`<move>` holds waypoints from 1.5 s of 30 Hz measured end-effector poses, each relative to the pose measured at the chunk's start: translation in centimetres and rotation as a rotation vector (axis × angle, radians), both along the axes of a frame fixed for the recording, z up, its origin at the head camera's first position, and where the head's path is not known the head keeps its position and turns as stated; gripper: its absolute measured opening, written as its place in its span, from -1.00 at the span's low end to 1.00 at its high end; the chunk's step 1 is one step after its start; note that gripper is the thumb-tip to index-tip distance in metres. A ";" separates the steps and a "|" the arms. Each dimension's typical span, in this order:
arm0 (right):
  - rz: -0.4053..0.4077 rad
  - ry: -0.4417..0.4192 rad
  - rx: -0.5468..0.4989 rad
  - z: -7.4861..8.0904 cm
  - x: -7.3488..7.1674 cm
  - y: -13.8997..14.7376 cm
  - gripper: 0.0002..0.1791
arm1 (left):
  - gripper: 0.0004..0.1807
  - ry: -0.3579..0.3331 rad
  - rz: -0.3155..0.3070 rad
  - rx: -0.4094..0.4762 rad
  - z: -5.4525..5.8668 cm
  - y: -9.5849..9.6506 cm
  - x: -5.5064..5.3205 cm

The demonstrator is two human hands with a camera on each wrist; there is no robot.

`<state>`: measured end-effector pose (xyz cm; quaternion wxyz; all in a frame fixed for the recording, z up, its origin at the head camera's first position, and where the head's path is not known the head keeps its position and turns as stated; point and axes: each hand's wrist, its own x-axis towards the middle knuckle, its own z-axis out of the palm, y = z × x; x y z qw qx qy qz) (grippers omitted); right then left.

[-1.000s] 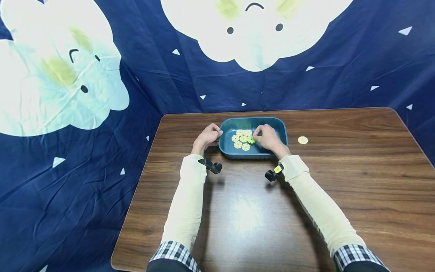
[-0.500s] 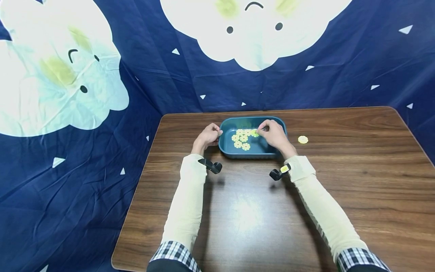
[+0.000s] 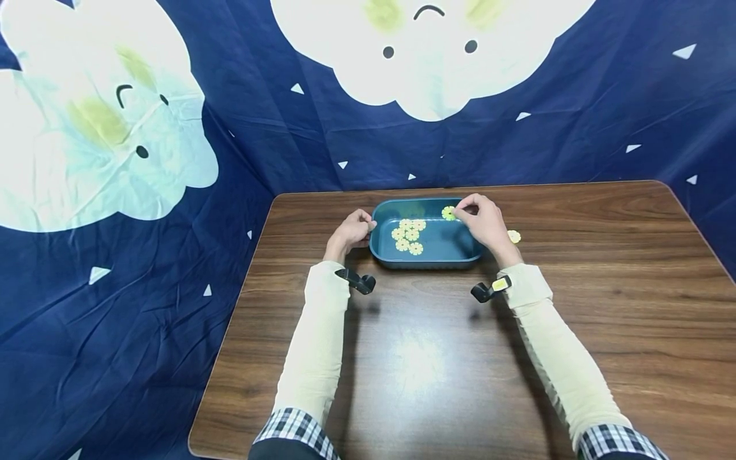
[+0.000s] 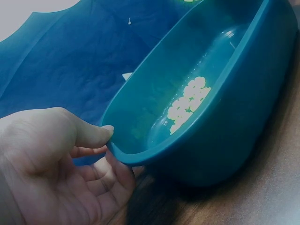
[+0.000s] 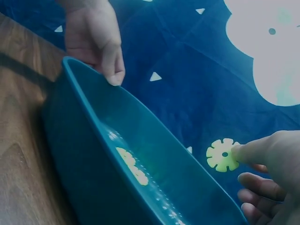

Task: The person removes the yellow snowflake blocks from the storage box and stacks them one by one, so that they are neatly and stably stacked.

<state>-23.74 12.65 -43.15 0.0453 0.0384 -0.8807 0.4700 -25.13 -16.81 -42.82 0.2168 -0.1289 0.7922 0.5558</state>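
A teal rectangular bin (image 3: pixel 443 246) sits on the table. My left hand (image 3: pixel 352 231) grips its left end; in the left wrist view the thumb lies on the rim (image 4: pixel 140 158) with the fingers below. Over the bin's right part, my right hand (image 3: pixel 487 223) pinches a yellow-green slotted plastic disc (image 5: pixel 220 155), flower-shaped with a small centre hole. Several matching discs (image 3: pixel 411 234) lie close together on the bin floor, toward its left half. Another yellow disc (image 3: pixel 514 236) is on the table beyond the bin's right end, partly covered by my right hand.
The brown wooden table (image 3: pixel 414 358) extends well to the right of the bin and in front of it. A dark blue cloth (image 3: pixel 471 150) with white cloud shapes hangs behind the table and along its left side.
My right hand has lifted the disc away from the group and carried it right and toward the bin's far side. My left hand stays on the rim.
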 end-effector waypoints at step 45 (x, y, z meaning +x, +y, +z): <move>-0.297 -0.176 -0.188 -2.4 1.6 8.8 -0.68 | -0.88 0.011 -0.005 0.000 0.0 0.0 0.0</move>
